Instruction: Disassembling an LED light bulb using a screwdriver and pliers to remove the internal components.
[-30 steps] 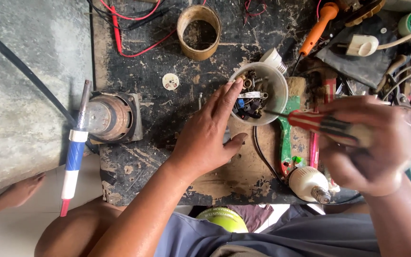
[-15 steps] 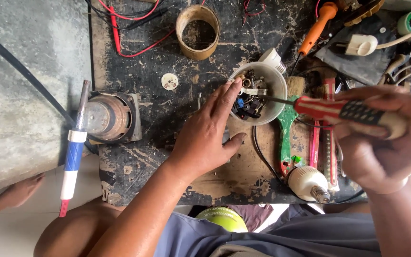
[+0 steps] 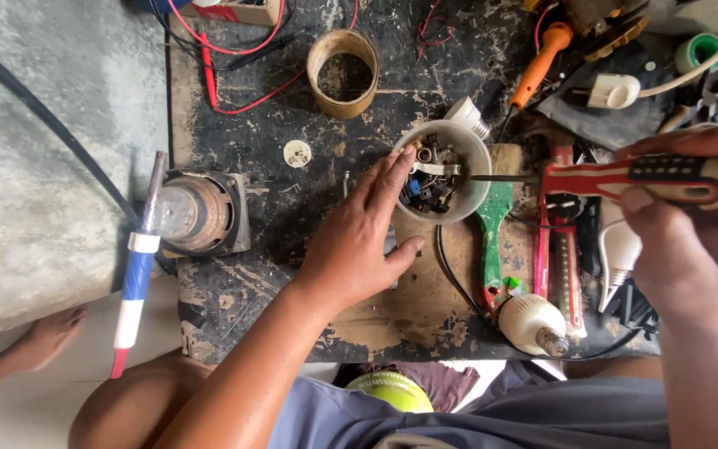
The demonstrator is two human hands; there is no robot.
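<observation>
Head-camera view: the right hand is clamped around the red-and-black handle of a screwdriver, held level with its thin metal tip just over the rim of a round white plastic bowl of small electrical parts. Over the last second the tool has swung up from a steep slant to this flat line, and the hand has risen toward the right edge of the view, so the tip now points into the heap of parts. The left hand holds nothing: it lies spread on the scarred black workboard, fingertips touching the bowl's near-left rim, where it has stayed throughout. Just right of the bowl lie a green-handled brush, red-handled pliers and a white lamp bulb, crowding the space beneath the screwdriver. Farther off sit a brown cardboard ring, red test leads, an orange-handled tool, and a round metal motor part at the board's left edge.
</observation>
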